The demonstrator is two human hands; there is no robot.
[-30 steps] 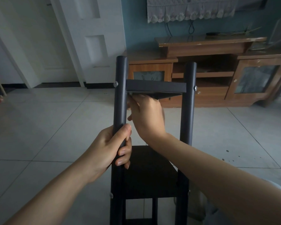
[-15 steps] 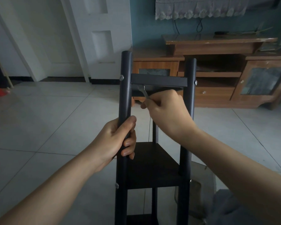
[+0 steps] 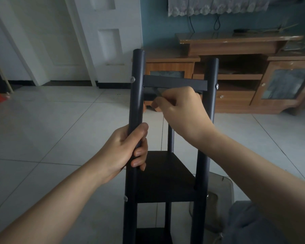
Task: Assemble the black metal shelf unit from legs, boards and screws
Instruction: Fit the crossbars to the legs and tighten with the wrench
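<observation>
So your left hand [image 3: 123, 152] wraps the left leg [image 3: 136, 95] mid-frame to steady the shelf unit [image 3: 165, 180], prob. against twisting. Right hand [image 3: 181, 110] pinches a small wrench [image 3: 158, 92] under the top board [image 3: 174, 83], likely tightening a nut there.

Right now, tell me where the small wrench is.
In the head view, the wrench sits right of centre, pinched in the right hand just under the top board, between the two front legs.

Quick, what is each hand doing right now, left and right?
Left hand: closed around the front left leg.
Right hand: closed, pinching a small metal wrench under the top board.
</observation>
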